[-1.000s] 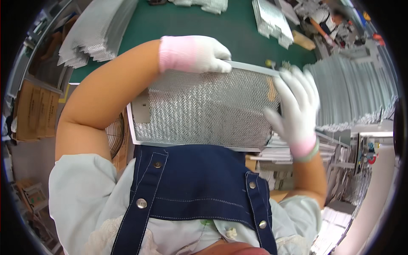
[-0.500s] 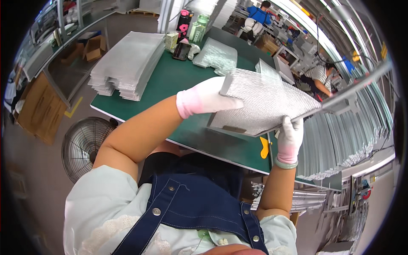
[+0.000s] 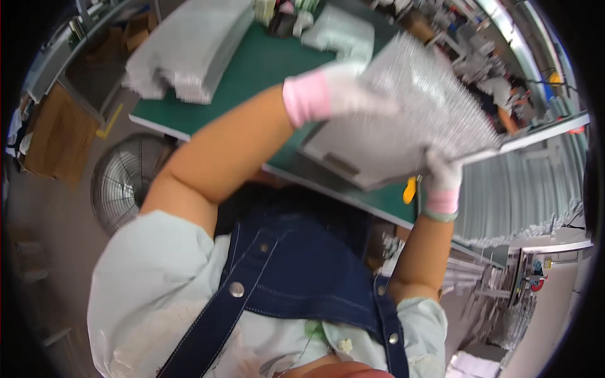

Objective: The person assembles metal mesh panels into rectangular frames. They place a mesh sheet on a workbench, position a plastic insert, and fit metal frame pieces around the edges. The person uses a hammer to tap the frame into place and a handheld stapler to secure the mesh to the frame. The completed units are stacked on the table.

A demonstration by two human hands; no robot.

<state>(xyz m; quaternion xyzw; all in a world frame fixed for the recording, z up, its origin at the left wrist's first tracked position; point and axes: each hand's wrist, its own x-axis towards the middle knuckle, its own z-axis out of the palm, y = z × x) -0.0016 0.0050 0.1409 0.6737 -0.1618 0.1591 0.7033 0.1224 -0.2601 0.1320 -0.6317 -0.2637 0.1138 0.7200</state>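
Observation:
A silver mesh panel point(image 3: 422, 101) is held tilted above the green table point(image 3: 252, 75). My gloved left hand point(image 3: 346, 94) grips its upper left side, thumb over the front; motion blurs the fingers, and some are hidden behind the panel. At the lower right edge, my gloved right hand point(image 3: 443, 173) is closed on the panel, thumb in front. From that edge a long pale metal frame strip point(image 3: 542, 135) runs out to the right. A dark rectangular patch point(image 3: 341, 165) marks the panel's lower left part. Beside my right hand, a yellow tool point(image 3: 409, 190) lies on the table.
A tall stack of mesh sheets point(image 3: 195, 38) stands at the table's left, with a loose clear-silver sheet point(image 3: 340, 34) farther back. Many metal strips point(image 3: 517, 195) are piled at right. A floor fan point(image 3: 123, 183) stands left of me; another person point(image 3: 498, 94) works beyond the panel.
The view has tipped, so the table sits higher in the picture. Both hands have moved a little rightward and upward in it, still holding the mesh panel, which shows more of its face.

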